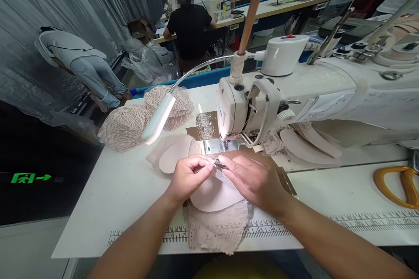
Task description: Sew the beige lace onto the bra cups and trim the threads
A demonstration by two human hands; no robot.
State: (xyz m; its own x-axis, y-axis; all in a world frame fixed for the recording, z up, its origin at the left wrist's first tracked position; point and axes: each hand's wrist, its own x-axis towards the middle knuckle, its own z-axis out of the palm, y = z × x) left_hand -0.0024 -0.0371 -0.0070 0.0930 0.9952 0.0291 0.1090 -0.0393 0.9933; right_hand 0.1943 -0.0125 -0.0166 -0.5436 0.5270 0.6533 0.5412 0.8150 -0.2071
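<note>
At the near edge of the white table, a pale pink lace fabric lies over a printed ruler with black marks, where some numbers, such as 20, can be read. Just above the lace lies a smooth, pale pink, rounded pad, in front of the sewing machine and under both hands. The left hand is closed, with thumb and forefinger pinching the lacy upper edge of this pad. The right hand is also closed, its fingers holding a small dark metal tool, whose tip is near the left fingertips. To the right lies an orange handle of looped shape.

Behind the hands stands the white sewing machine; a paper sheet on its arm bears writing too faint to read. To the left, near a white lamp, are pale pink lace cups. A green lit sign shows a running figure and an arrow. Farther away, a person in a black shirt sits at a white machine marked "JUKI".
</note>
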